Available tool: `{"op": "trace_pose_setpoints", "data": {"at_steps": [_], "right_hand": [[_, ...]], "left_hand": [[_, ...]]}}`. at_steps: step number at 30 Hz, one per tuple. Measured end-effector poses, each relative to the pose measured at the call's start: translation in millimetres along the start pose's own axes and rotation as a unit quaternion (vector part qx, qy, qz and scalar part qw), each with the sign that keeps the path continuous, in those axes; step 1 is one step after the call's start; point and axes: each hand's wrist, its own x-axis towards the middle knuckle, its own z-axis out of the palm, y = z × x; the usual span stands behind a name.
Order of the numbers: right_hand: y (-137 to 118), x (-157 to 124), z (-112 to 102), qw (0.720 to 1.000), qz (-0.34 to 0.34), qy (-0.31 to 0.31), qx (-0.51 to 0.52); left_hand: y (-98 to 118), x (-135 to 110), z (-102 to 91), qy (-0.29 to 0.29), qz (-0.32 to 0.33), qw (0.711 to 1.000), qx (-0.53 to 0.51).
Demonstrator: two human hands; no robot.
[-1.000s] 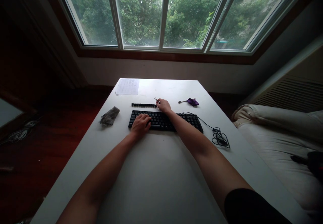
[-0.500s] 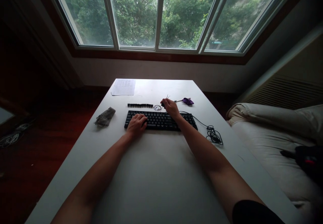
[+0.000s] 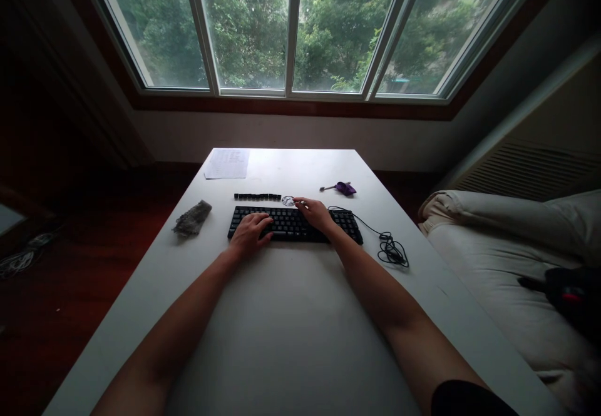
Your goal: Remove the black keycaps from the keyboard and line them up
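Nearest me, a black cord [image 3: 393, 252] is lying coiled on the white table [image 3: 291, 316], to the right, presumably so its slack isn't tangling with my arms. The keyboard [image 3: 284, 222] is lying lengthwise before me, which I judge is putting all its keys within reach. My left hand [image 3: 251, 231] is resting palm down on its left end, probably steadying it; the fingers are lying loosely apart, touching keys and gripping nothing I can see. A grey bundle [image 3: 192, 219] is sitting apart on the left. My right hand [image 3: 315, 213] is hanging over the keyboard's far edge, fingers bent together; whether they are pinching something small, I can't tell. Just beside their tips, a small ring-shaped thing [image 3: 288, 201] is lying next to a row of black pieces [image 3: 257, 197], seemingly lined up for order. Beyond, a purple thing [image 3: 346, 188] and a paper sheet [image 3: 226, 164] are lying aside, likely out of my way.
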Motion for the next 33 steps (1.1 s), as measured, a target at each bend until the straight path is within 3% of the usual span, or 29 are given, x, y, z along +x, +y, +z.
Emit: {"op": "trace_pose_setpoints", "data": {"at_steps": [18, 33], "right_hand": [[-11.1, -5.7, 4.8, 1.0, 0.001, -0.02, 0.007], [-20.9, -8.7, 22.1, 0.996, -0.047, 0.066, 0.032]], "left_hand": [[2.2, -1.5, -5.3, -0.022, 0.017, 0.999, 0.016], [-0.1, -2.6, -4.9, -0.011, 0.014, 1.0, 0.023]]}}
